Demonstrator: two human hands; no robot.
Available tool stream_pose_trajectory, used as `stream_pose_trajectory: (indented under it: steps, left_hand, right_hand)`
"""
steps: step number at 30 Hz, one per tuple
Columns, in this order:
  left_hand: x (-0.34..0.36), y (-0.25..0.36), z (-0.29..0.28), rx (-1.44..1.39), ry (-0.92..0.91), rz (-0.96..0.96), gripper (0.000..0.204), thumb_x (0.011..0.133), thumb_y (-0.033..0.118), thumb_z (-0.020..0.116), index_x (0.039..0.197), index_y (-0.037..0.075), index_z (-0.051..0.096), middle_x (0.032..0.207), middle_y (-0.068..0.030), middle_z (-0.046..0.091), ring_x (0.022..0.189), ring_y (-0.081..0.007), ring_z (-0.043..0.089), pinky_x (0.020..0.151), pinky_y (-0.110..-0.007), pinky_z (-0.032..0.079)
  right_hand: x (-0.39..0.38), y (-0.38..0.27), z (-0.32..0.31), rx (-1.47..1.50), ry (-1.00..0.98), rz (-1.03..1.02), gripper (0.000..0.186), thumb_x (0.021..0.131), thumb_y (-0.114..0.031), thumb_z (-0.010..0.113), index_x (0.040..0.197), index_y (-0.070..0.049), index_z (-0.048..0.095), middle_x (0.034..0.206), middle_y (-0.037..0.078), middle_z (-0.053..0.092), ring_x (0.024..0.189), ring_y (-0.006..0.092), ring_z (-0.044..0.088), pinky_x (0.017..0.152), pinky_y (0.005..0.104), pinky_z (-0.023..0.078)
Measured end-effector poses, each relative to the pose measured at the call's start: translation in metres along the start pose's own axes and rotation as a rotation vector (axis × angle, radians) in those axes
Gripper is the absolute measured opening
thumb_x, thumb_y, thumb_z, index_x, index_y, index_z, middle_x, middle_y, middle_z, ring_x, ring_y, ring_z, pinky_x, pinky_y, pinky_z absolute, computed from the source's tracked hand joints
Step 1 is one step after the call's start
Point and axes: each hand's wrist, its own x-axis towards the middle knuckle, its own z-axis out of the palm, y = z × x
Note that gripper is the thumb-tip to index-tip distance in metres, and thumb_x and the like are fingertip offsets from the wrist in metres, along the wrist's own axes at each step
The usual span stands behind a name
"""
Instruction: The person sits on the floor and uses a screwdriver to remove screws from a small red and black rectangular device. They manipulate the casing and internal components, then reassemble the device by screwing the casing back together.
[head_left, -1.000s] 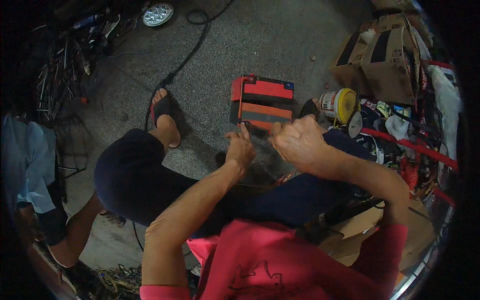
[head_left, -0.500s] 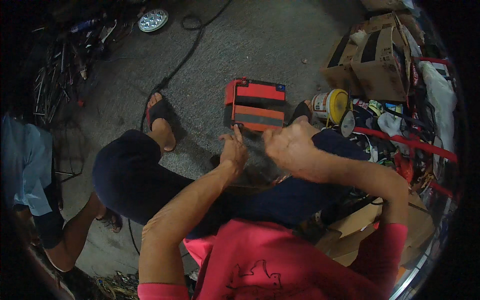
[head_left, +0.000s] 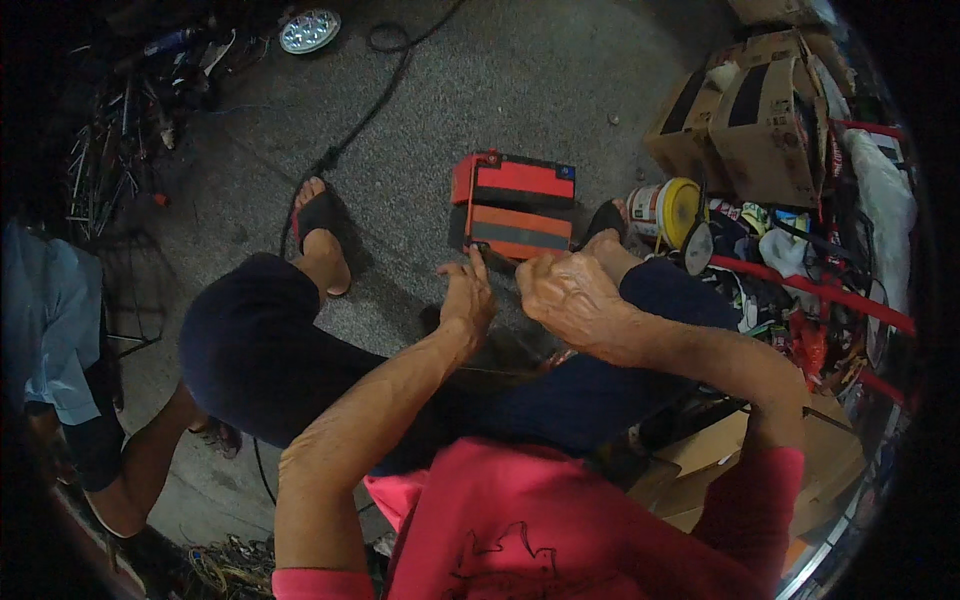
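"How many pieces have you got in front of you?"

"Two battery-like blocks (head_left: 518,240), red-orange and black, side by side on the floor (head_left: 400,200), left of the yellow-lidded bucket (head_left: 682,212). One thin red strip (head_left: 470,212) crosses both at the ends away from the bucket."

"Which way do they point?"

"Their long axes run side to side, nearly parallel, right ends toward the bucket and sitting slightly closer to me than the left ends."

"And your grip?"

"My left hand (head_left: 466,310) has its index finger stretched to the near corner of the closer block, the corner farther from the bucket. I can't tell whether it pinches anything. My right hand (head_left: 580,300), between that and the bucket but closer to me, is curled tight beside the same block; its contents are hidden, so I can't tell what it grasps, if anything."

"Anything else to count?"

"One round lamp (head_left: 310,32), well beyond the bucket and far left; one dark cable (head_left: 372,118), also left; at least two cardboard boxes (head_left: 765,130), beyond the bucket, rightward."
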Motion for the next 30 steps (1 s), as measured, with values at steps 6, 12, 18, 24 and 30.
stream_pose_trajectory:
  steps: [6, 12, 18, 24, 30]
  left_hand:
    - [0.001, 0.001, -0.005, -0.027, -0.023, -0.002, 0.045, 0.092, 0.029, 0.049, 0.131, 0.006, 0.053, 0.148, -0.0287, 0.025, 0.114, -0.0336, 0.052, 0.084, -0.049, 0.042]
    - [0.005, 0.006, 0.006, -0.057, 0.044, -0.034, 0.043, 0.094, 0.029, 0.046, 0.130, 0.006, 0.054, 0.149, -0.0300, 0.023, 0.121, -0.0355, 0.048, 0.085, -0.050, 0.040]
    - [0.003, 0.005, 0.000, -0.040, 0.026, -0.025, 0.047, 0.091, 0.027, 0.050, 0.132, 0.005, 0.051, 0.146, -0.0307, 0.028, 0.112, -0.0337, 0.054, 0.085, -0.047, 0.041]
    - [0.002, 0.004, 0.002, -0.044, 0.093, -0.043, 0.041, 0.087, 0.022, 0.056, 0.123, 0.004, 0.060, 0.145, -0.0305, 0.031, 0.109, -0.0328, 0.057, 0.086, -0.045, 0.042]
    - [0.001, -0.001, 0.000, -0.046, 0.025, -0.006, 0.044, 0.091, 0.027, 0.052, 0.129, 0.005, 0.055, 0.146, -0.0290, 0.030, 0.119, -0.0361, 0.050, 0.085, -0.050, 0.042]
  right_hand:
    - [-0.001, -0.004, 0.000, 0.092, 0.077, 0.095, 0.019, 0.064, -0.012, 0.064, 0.078, -0.001, 0.057, 0.062, 0.012, 0.057, 0.054, 0.0206, 0.062, 0.040, 0.0334, 0.046]
    - [0.000, -0.012, -0.008, 0.196, 0.027, 0.222, 0.006, 0.067, -0.008, 0.065, 0.070, -0.003, 0.065, 0.064, 0.010, 0.061, 0.063, 0.0226, 0.065, 0.048, 0.0351, 0.049]
    - [0.001, -0.015, -0.009, 0.249, -0.044, 0.373, 0.010, 0.068, -0.007, 0.065, 0.076, -0.001, 0.064, 0.064, 0.012, 0.064, 0.064, 0.0256, 0.068, 0.052, 0.0365, 0.052]
    - [-0.009, -0.007, -0.002, 0.301, -0.093, 0.365, 0.018, 0.068, -0.007, 0.065, 0.083, 0.001, 0.060, 0.069, 0.015, 0.066, 0.065, 0.0269, 0.068, 0.052, 0.0375, 0.053]
    - [-0.014, -0.002, -0.023, 0.238, 0.196, 0.262, 0.021, 0.069, -0.011, 0.064, 0.086, 0.001, 0.060, 0.074, 0.014, 0.062, 0.068, 0.0266, 0.067, 0.050, 0.0349, 0.052]
